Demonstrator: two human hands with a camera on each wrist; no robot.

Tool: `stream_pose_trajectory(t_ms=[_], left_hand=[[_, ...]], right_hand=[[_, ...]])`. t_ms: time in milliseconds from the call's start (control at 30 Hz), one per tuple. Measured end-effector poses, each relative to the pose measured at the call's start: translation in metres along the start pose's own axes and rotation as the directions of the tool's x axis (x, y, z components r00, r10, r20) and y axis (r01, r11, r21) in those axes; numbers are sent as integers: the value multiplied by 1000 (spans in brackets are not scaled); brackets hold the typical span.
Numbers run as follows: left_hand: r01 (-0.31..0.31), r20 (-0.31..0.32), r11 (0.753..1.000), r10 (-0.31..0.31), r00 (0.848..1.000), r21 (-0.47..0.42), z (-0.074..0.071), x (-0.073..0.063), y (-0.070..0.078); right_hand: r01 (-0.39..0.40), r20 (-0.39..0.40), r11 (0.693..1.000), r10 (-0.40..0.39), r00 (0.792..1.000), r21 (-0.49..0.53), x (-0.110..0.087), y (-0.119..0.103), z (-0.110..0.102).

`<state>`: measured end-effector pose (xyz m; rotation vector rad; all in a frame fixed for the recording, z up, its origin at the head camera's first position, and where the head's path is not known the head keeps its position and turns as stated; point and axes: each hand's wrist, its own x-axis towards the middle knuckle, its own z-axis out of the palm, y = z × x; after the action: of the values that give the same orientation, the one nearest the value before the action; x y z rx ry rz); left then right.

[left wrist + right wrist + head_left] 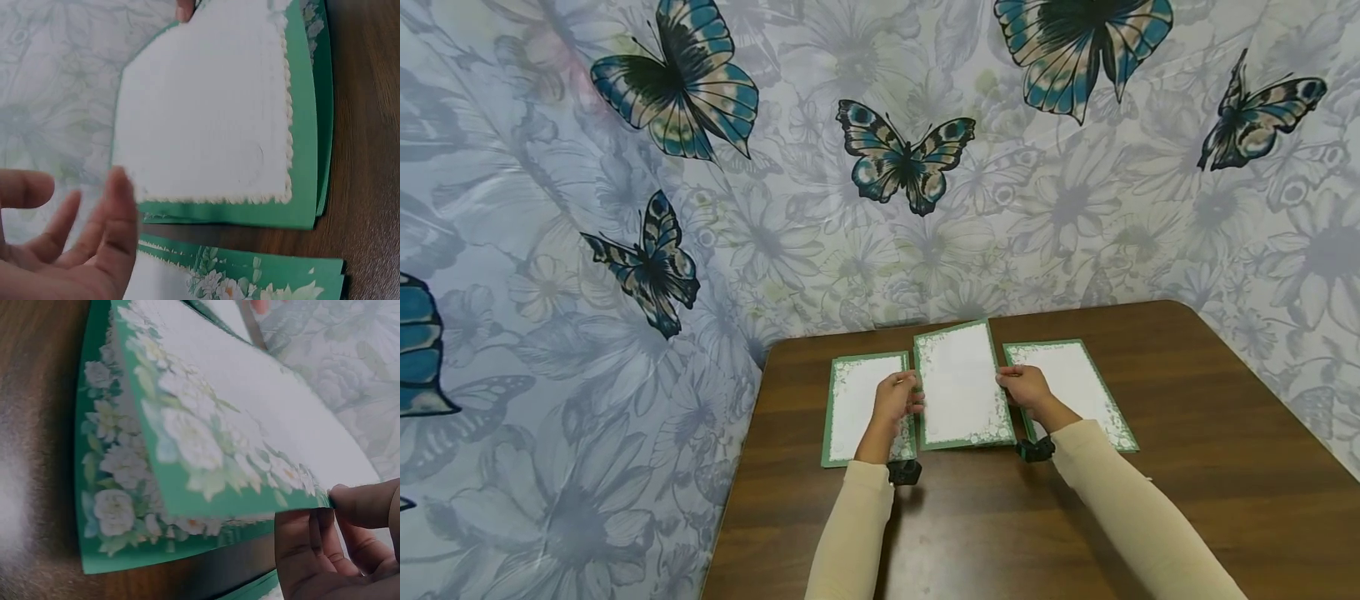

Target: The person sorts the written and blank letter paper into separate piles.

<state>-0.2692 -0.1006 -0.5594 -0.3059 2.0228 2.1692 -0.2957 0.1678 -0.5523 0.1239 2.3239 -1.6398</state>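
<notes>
One left pile (852,400), one middle pile (115,509) and one right pile (1071,375) of green-bordered paper lie side by side on the surface (1195,392); the gaps presumably keep them distinct. The top sheet (962,383) is above the middle pile, partly raised from the paper beneath. The right hand (1028,387) pinches its right edge between thumb and fingers (365,505); this edge grip likely leaves the face uncovered and limits creasing. The left hand (895,402) is beside the left edge, over the left pile, fingers spread and thumb apart; contact with the sheet cannot be confirmed. This placement probably serves to steady the opposite side, since thin paper held at one edge tends to sag.
</notes>
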Motion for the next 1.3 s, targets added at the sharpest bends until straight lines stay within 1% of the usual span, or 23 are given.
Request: stream_pose_trajectory(t_ms=[100, 167, 200, 233, 300, 367, 467, 533, 633, 700, 833, 1000, 1067, 1133, 1200, 1300], left_hand=[[-61, -96, 998, 58, 994, -27, -5, 1, 1], [-69, -135, 997, 65, 989, -23, -9, 1, 1], [-61, -143, 998, 58, 988, -19, -11, 1, 1], [-49, -140, 999, 47, 989, -10, -13, 0, 1], [-12, -111, 1000, 13, 994, 12, -17, -1, 1], [16, -81, 998, -11, 997, 57, -23, -3, 2], [30, -67, 992, -22, 998, 126, -33, -6, 0], [26, -83, 986, -12, 996, 163, -39, -8, 0], [20, -126, 975, 8, 992, 219, -52, -10, 1], [13, -152, 969, 25, 988, 246, -61, -12, 3], [1, -212, 955, 65, 975, 297, -83, -13, 5], [1, -296, 933, 113, 948, 359, -111, -15, 4], [2, -318, 927, 127, 939, 376, -120, -16, 2], [8, -336, 923, 131, 932, 384, -127, -16, 1], [18, -352, 925, 126, 927, 379, -131, -16, -1], [24, -372, 924, 130, 919, 382, -137, -14, -4]], right_hand=[[8, -10, 1000, -8, 1000, 21, 1, -4, -1], [10, -9, 999, -10, 1000, 41, 1, -8, -1], [8, -8, 999, -7, 1000, 53, 1, -9, 0], [9, -5, 998, -9, 1000, 56, 1, -11, 1], [12, 7, 998, -13, 1000, 60, 1, -14, 5], [16, 20, 997, -17, 1000, 69, 3, -16, 11], [21, 44, 996, -25, 999, 92, 4, -20, 23], [23, 54, 992, -30, 998, 122, 4, -23, 31], [28, 60, 989, -37, 997, 147, 3, -27, 44], [31, 44, 989, -37, 998, 144, 2, -30, 53], [43, 19, 993, -46, 999, 109, 2, -33, 78], [50, 3, 998, -50, 999, 40, 8, -32, 113], [52, 3, 999, -52, 999, -10, 11, -31, 125], [64, -3, 994, -64, 998, -86, 13, -31, 133], [69, -9, 983, -72, 997, -168, 14, -33, 139], [82, -22, 962, -91, 996, -261, 16, -35, 145]])
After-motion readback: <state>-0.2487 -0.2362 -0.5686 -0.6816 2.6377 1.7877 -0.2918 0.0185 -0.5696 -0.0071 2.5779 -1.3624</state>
